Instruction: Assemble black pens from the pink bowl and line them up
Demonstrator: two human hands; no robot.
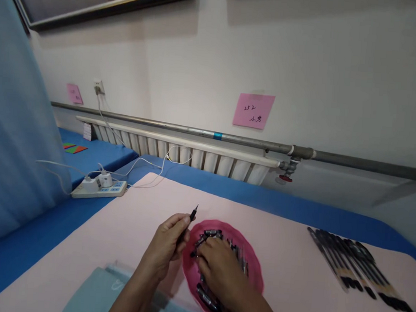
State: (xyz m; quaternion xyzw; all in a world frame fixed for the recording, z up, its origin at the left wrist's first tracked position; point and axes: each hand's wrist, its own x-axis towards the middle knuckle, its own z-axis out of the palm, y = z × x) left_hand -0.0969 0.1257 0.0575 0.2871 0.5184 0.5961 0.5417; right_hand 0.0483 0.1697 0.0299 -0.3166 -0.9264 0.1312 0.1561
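Note:
My left hand (172, 239) is closed round a black pen (193, 215), its bare tip pointing up and away. Close on the right is a round pink plastic basket (258, 278) with a wavy rim, holding many short black pen parts (208, 299) that look like caps. My right hand (220, 264) reaches down into this basket, fingers bent together among the parts. Its fingertips are partly hidden, and what they pinch cannot be made out.
Several black pens (350, 261) lie in a row at the right on pink paper (288, 237). A folded light-blue cloth (91, 293) lies in front. On the left are a power strip (100, 190) with white cables and a blue curtain (14, 114). A radiator (211, 162) runs along the wall.

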